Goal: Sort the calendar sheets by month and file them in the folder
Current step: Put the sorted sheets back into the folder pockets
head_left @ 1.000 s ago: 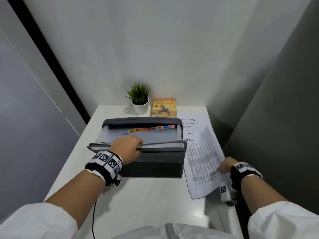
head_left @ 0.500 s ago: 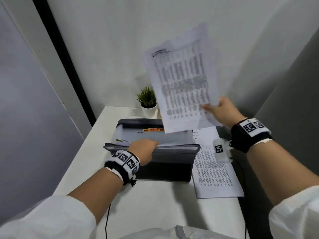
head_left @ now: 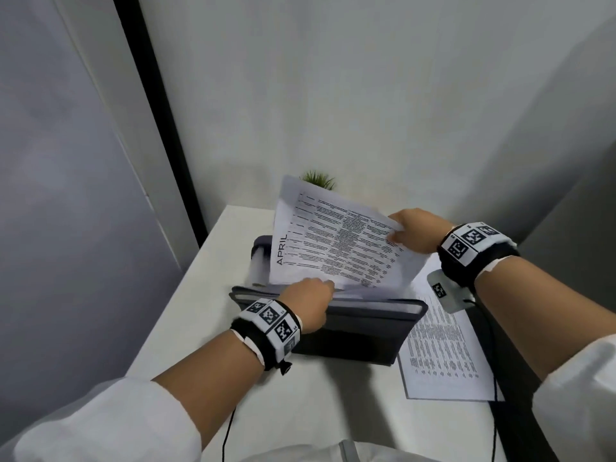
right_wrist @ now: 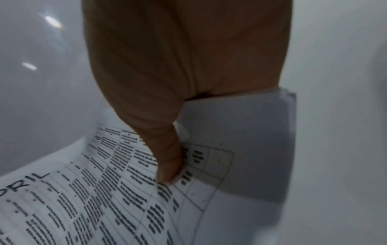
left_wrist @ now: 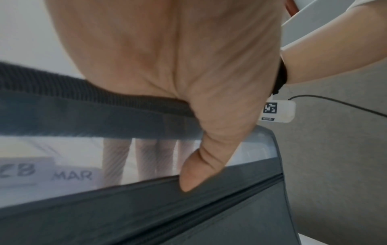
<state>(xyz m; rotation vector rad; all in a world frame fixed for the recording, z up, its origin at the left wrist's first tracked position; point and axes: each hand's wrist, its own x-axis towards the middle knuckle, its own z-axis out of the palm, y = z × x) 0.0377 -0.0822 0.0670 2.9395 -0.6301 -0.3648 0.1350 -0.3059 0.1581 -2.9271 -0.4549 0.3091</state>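
While your right hand [head_left: 413,230] pinches the far edge of the April sheet [head_left: 336,241], the paper hangs tilted over the open gray folder [head_left: 350,331]. Your thumb [right_wrist: 167,165] presses on the printed side, and your other fingers are hidden behind the paper. The word APRIL runs up the left side of the sheet. Its low edge dips down into the top of the folder, just beside your left hand [head_left: 308,303]. You cannot tell which pocket it goes into.

Your left hand grips the front part of the folder. Your thumb [left_wrist: 201,165] lies on the near side, and your fingers [left_wrist: 115,157] are curled down inside a pocket. You can see them through the thin clear divider. Small tabs [left_wrist: 73,175] near those fingers say MAR and what looks like FEB.

The folder stands on the white table [head_left: 186,328]. More calendar sheets [head_left: 440,358] lie flat in a pile on the table, just to the right of the folder and under your right wrist. A little green plant [head_left: 318,180] peeks up behind the April sheet, near the wall. Both of your wrists wear black bands with black-and-white square marks.
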